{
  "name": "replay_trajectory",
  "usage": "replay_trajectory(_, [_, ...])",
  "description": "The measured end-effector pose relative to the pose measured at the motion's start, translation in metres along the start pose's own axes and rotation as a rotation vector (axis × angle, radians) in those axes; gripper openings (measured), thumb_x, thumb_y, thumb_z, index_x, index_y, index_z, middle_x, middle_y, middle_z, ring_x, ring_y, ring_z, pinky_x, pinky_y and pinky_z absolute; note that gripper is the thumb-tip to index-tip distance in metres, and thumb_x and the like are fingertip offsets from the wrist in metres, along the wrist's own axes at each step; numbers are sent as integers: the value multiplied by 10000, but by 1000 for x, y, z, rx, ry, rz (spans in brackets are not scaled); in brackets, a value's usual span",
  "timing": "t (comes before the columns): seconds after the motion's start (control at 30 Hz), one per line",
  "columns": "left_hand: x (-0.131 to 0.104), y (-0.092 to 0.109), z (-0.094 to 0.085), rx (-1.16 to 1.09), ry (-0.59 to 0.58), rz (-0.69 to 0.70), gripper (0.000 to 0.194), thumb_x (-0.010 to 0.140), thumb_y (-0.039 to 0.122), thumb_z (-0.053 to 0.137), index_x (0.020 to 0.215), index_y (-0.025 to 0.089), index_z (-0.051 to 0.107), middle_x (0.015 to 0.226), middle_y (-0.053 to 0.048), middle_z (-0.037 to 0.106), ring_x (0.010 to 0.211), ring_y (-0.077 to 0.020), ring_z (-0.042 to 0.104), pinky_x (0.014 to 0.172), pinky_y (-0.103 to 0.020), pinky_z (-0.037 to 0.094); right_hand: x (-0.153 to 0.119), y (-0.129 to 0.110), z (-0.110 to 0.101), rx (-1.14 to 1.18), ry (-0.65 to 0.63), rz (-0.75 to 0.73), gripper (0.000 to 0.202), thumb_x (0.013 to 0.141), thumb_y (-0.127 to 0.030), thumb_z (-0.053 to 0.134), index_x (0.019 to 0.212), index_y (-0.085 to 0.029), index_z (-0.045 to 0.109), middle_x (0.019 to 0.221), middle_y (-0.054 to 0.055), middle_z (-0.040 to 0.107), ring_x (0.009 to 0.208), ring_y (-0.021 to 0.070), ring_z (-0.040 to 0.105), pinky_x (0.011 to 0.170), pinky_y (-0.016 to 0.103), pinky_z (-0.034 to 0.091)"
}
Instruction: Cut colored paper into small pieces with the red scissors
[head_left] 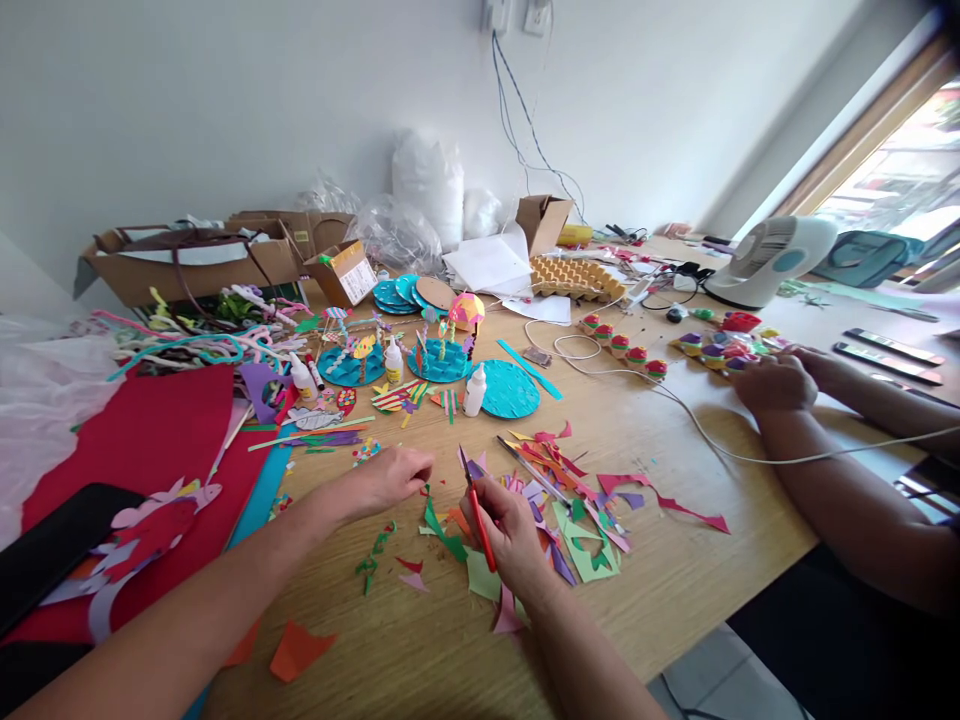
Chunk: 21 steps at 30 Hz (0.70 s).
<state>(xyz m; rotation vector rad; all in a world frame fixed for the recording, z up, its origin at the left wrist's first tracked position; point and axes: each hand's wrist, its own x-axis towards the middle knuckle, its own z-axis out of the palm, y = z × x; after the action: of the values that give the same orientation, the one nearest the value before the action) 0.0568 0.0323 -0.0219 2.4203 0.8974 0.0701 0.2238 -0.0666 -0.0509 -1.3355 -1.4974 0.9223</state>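
My left hand (397, 474) is over the middle of the wooden table, fingers pressed together near a small green paper strip (442, 530); what they hold, if anything, is too small to tell. My right hand (507, 525) is closed round red-handled scissors (480, 522), whose blades point up and to the left. Around and beneath it lie many coloured paper scraps (592, 548). Green curly pieces (375, 560) rest below my left hand. A second pair of scissors (534, 470) lies among the scraps. Beyond stand a white glue bottle (475, 391) and a blue disc (511, 389).
Blue decorated bases (439, 361), striped paper fish (401, 397) and more glue bottles stand farther back. Red sheets (142, 440) and a black phone-like object (67, 545) lie left. At right, another person's hands (776, 382) work near egg-carton pieces; a white cable (705, 435) crosses the table.
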Motion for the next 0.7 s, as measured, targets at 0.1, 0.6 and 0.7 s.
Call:
replay_trajectory(0.1, [-6, 5, -5, -123, 37, -45, 133, 712, 106, 482, 767, 149, 596, 702, -2, 596, 670, -151, 542, 605, -235, 401, 1, 2, 1, 50, 10, 53, 271, 820, -358, 461, 614, -197, 392, 501, -67, 341, 452, 76, 321, 427, 196, 254])
replay_trajectory(0.6, [-38, 48, 5, -1026, 308, -243, 154, 629, 272, 629, 671, 162, 529, 617, 49, 481, 554, -93, 436, 509, -207, 346, 8, -37, 9, 67, 54, 58, 110, 693, -186, 573, 688, -193, 464, 601, -45, 464, 534, 96, 405, 471, 192, 329])
replay_trajectory(0.7, [-45, 51, 2, -1041, 335, -255, 181, 665, 305, 620, 757, 165, 552, 641, 36, 508, 579, -107, 462, 528, -218, 371, 11, -42, 7, 25, 52, 45, 92, 696, -185, 557, 702, -194, 465, 612, -38, 483, 552, 105, 420, 486, 199, 336])
